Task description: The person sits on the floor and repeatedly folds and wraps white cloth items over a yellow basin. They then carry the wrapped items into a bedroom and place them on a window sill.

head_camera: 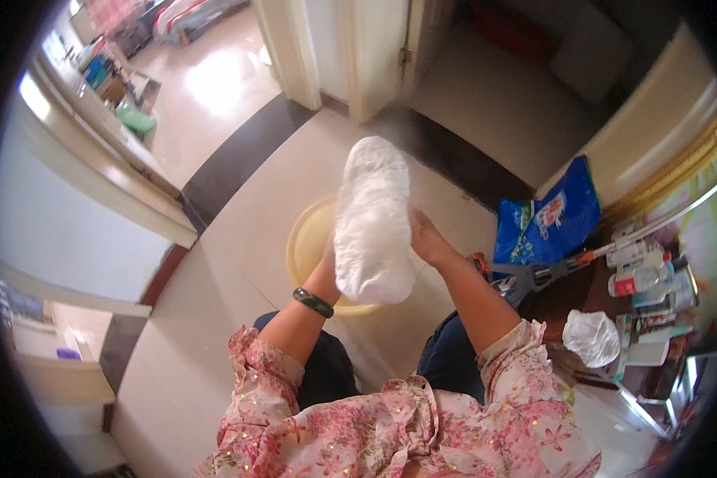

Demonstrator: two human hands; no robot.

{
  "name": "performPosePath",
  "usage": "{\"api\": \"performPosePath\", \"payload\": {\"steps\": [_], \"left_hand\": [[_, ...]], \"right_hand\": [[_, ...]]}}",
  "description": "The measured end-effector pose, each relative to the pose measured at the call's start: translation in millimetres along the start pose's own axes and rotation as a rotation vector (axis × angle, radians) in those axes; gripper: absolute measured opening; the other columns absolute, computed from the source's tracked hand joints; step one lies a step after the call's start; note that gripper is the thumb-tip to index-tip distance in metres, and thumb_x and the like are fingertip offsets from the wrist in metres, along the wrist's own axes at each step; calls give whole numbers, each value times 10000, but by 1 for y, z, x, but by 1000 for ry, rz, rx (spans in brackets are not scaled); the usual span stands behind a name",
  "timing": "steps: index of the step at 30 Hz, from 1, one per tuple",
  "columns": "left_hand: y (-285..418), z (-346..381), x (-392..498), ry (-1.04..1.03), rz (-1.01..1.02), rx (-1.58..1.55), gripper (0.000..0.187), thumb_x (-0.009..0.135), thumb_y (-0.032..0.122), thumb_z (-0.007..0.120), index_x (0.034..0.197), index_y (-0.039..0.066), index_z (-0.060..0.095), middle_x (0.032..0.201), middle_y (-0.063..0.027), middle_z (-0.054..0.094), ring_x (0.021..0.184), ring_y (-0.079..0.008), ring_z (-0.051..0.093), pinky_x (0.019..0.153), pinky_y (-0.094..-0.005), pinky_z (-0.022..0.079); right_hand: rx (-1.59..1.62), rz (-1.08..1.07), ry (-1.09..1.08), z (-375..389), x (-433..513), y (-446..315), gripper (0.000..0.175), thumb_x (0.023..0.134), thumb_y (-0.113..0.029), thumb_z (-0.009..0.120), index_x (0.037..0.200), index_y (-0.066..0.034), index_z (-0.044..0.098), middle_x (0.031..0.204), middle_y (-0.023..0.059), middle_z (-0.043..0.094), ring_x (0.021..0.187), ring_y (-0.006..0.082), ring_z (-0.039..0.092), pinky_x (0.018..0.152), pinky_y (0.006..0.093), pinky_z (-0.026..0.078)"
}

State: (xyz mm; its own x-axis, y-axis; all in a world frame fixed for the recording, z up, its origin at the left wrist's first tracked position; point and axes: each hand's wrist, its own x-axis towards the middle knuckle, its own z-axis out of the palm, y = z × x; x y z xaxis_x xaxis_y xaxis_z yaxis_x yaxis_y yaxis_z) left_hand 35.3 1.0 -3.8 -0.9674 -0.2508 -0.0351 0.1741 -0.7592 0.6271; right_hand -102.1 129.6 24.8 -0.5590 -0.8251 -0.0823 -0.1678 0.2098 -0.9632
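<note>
Between my two hands I hold up a long white bundle [373, 221], rounded at both ends and shaped like a shoe wrapped in wrinkled tissue paper. What lies under the covering is hidden. My left hand [330, 266] grips its left side, the fingers out of sight behind it; a dark bangle [313, 302] circles that wrist. On the opposite side my right hand [425, 236] supports the bundle, its fingertips also hidden. Below, partly covered by the bundle, a pale yellow plastic basin [303, 251] rests on the tiled floor in front of my knees.
At right, a dark table [597, 299] carries bottles [633, 281], boxes and a second white wrapped bundle [591, 338]. A blue plastic bag [547, 215] and a grey mop head [526, 281] are beside it. Doorways with dark thresholds [245, 155] lie ahead.
</note>
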Motion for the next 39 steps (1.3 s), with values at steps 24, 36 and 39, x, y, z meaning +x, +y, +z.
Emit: {"api": "performPosePath", "payload": {"steps": [24,36,39], "left_hand": [[-13,13,-24,183,-150,285,412,1017,256,511,1348,12,485,1138,-144,649,1002,-246,652,854,-379,553],[-15,14,-26,115,-267,239,374,1015,254,500,1279,-9,532,1082,-132,666,936,-229,656,827,-348,548],[-17,20,-28,256,-156,122,372,1009,252,509,1276,-7,533,1082,-127,664,937,-220,653,824,-338,546]], "right_hand": [[504,-304,227,-9,9,-16,893,962,-694,293,1564,-60,114,1612,199,156,1500,283,146,1202,359,119],[1554,-143,2,-16,-6,-26,924,908,-778,277,1578,-163,115,1578,31,287,1418,241,318,1174,413,240],[1624,-155,-87,-18,-5,-17,964,880,-804,309,1573,-159,121,1581,43,263,1425,247,309,1176,450,232]]}}
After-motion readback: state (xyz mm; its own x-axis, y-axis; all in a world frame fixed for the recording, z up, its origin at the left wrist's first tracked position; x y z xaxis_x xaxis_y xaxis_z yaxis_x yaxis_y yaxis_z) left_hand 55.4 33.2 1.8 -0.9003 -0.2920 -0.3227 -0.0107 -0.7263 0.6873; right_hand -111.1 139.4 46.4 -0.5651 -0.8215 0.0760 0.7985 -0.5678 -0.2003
